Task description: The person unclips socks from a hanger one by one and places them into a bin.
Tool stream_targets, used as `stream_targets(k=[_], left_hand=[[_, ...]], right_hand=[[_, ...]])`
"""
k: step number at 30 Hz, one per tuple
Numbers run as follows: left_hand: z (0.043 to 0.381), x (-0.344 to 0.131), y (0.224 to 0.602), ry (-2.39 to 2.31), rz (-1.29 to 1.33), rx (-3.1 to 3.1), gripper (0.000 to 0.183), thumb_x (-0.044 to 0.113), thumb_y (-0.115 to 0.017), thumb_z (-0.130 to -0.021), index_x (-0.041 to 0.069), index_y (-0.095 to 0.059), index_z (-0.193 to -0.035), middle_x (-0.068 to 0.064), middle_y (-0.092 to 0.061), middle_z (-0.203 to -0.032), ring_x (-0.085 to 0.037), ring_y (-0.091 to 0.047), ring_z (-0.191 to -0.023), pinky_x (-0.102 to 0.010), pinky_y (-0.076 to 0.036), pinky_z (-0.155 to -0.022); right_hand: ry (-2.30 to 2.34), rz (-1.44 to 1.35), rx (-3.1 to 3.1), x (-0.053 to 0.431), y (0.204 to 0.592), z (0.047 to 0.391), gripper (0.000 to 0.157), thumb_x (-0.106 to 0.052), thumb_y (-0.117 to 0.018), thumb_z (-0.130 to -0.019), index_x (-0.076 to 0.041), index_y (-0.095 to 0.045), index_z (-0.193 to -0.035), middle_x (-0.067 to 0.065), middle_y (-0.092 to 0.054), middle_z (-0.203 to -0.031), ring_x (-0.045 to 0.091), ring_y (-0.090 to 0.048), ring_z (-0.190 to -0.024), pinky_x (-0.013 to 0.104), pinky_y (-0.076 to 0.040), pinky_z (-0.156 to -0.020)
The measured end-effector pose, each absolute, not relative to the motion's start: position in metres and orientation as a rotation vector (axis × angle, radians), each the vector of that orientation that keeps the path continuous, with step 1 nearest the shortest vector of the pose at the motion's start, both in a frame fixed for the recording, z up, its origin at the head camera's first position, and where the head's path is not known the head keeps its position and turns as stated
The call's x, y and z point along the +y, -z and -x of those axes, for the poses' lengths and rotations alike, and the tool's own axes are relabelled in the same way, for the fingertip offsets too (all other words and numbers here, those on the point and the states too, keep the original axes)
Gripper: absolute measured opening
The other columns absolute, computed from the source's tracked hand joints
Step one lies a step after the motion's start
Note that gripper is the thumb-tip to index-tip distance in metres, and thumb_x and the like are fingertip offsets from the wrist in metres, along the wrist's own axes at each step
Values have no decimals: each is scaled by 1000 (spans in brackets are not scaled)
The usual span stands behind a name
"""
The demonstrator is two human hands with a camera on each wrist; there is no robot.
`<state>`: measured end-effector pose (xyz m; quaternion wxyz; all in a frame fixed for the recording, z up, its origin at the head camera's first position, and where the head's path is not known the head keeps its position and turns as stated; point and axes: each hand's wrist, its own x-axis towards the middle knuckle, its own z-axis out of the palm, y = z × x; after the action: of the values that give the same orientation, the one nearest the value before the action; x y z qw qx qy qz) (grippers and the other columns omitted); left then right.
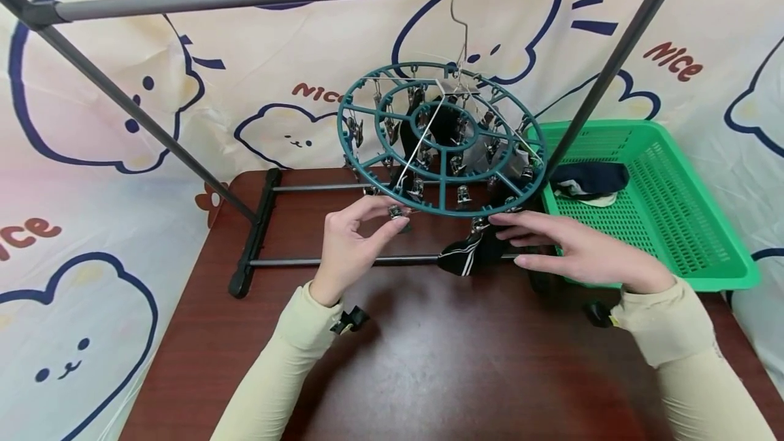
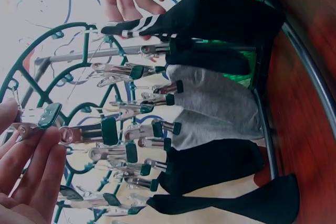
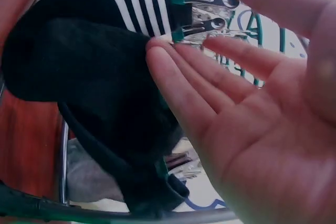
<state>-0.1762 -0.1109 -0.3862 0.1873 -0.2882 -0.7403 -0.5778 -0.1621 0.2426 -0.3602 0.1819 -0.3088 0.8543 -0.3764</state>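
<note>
A round green clip hanger hangs by its hook, with metal clips around its rings. My left hand is at the front left of the rim, thumb and fingers pinching a green-tipped metal clip that has no sock in it. My right hand is at the front right, fingers extended beside a black sock with white stripes. In the right wrist view its fingertips overlap the striped sock's clipped edge. Grey socks and black socks hang from other clips.
The hanger's hook sits over the grey top bar of a rack on the brown table. At the right stands a green basket holding a dark navy sock and something whitish. A patterned cloth covers the wall behind.
</note>
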Motion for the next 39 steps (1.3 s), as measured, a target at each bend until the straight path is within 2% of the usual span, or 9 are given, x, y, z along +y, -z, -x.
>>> stream_targets(k=[3, 10, 15, 19, 25, 28, 31, 35, 39], left_hand=[[176, -115, 386, 1629, 785, -2086, 24, 0, -80, -88, 7, -77, -111, -7, -81, -101, -12, -77, -97, -31, -56, -96], [176, -119, 384, 1633, 761, -2097, 24, 3, -80, -89, 7, -77, -113, -6, -80, -102, -11, -76, -98, -32, -56, -98], [177, -119, 384, 1640, 758, -2079, 23, 1, -80, -89, 5, -77, -111, -9, -81, -101, -11, -77, -96, -31, -56, -96], [180, -119, 383, 1636, 743, -2069, 23, 0, -80, -87, 3, -77, -110, -14, -80, -100, -12, -77, -95, -29, -56, -94], [183, -119, 382, 1623, 724, -2069, 22, 1, -81, -87, 3, -77, -109, -12, -80, -100, -12, -77, -94, -29, -57, -93], [184, -120, 382, 1626, 714, -2067, 21, 1, -80, -88, 2, -77, -109, -12, -80, -100, -17, -77, -94, -30, -56, -95], [184, -122, 382, 1625, 711, -2087, 21, 2, -80, -89, 3, -77, -109, -12, -80, -100, -19, -77, -95, -30, -55, -96], [183, -124, 384, 1609, 744, -2158, 22, 7, -79, -91, 8, -76, -113, -6, -80, -102, -14, -75, -99, -31, -54, -98], [182, -123, 386, 1554, 772, -2214, 26, 11, -79, -91, 11, -76, -117, -3, -79, -107, -13, -73, -103, -34, -54, -98]], right_hand=[[1078, 845, 2425, 234, 363, 165, 58, -24, -64, -104, -15, -41, -157, 9, -54, -153, 31, -59, -136, 20, -48, -106], [1181, 805, 2332, 218, 374, 169, 70, -20, -66, -103, -14, -30, -163, 13, -36, -166, 38, -43, -148, 52, -41, -114], [1189, 829, 2337, 204, 387, 173, 82, -23, -70, -101, -21, -20, -166, 8, -23, -172, 35, -38, -152, 52, -39, -116], [1164, 819, 2413, 193, 398, 178, 83, -27, -72, -99, -22, -23, -166, 6, -32, -169, 32, -42, -150, 54, -39, -117], [1147, 825, 2389, 183, 405, 182, 54, -29, -74, -98, -19, -56, -148, -2, -65, -140, 21, -61, -128, 55, -49, -107], [1113, 848, 2378, 180, 406, 181, 33, -30, -73, -99, -19, -69, -130, -6, -72, -121, 12, -64, -107, 42, -53, -95], [1099, 870, 2395, 178, 407, 179, 9, -28, -71, -100, -19, -72, -97, -11, -64, -89, 6, -55, -79, 29, -49, -75], [1107, 878, 2432, 177, 406, 178, 29, -25, -71, -100, -19, -60, -73, -13, -38, -68, 3, -36, -61, 23, -36, -61], [1132, 901, 2434, 175, 405, 177, 24, -23, -70, -100, -19, -66, -77, -14, -39, -67, 2, -37, -60, 23, -37, -61]])
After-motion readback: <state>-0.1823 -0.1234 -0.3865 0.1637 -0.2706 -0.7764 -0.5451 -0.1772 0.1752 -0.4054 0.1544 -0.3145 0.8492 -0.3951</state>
